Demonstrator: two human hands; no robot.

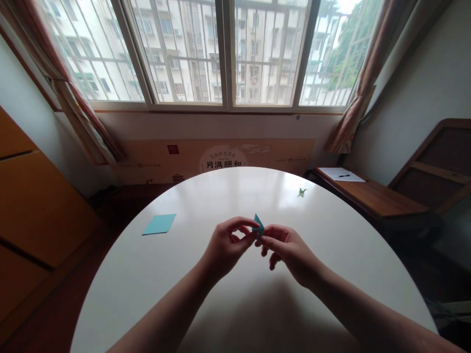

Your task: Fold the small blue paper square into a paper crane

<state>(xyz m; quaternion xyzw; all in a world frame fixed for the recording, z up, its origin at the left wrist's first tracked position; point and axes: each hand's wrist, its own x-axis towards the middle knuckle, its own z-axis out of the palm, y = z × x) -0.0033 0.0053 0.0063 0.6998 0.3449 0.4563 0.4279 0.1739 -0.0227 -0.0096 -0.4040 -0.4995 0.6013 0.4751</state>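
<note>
Between my two hands, above the white round table (154,284), is a small folded piece of teal paper (258,224) with a pointed tip standing up. My left hand (231,240) pinches it from the left with thumb and fingers. From the right, my right hand (287,245) pinches its lower part, the other fingers curled beneath. Fingertips cover much of the paper, so its full shape is hidden. On the table to the left lies a flat stack or sheet of square teal paper (159,224). A small green folded paper crane (302,192) stands at the far right of the table.
Beyond the table's far edge are a printed banner (154,154) and a barred window (184,54) with curtains. To the right, a wooden side table (390,198) bears white paper (333,173) and a pen (344,175). An orange cabinet (33,211) stands at left.
</note>
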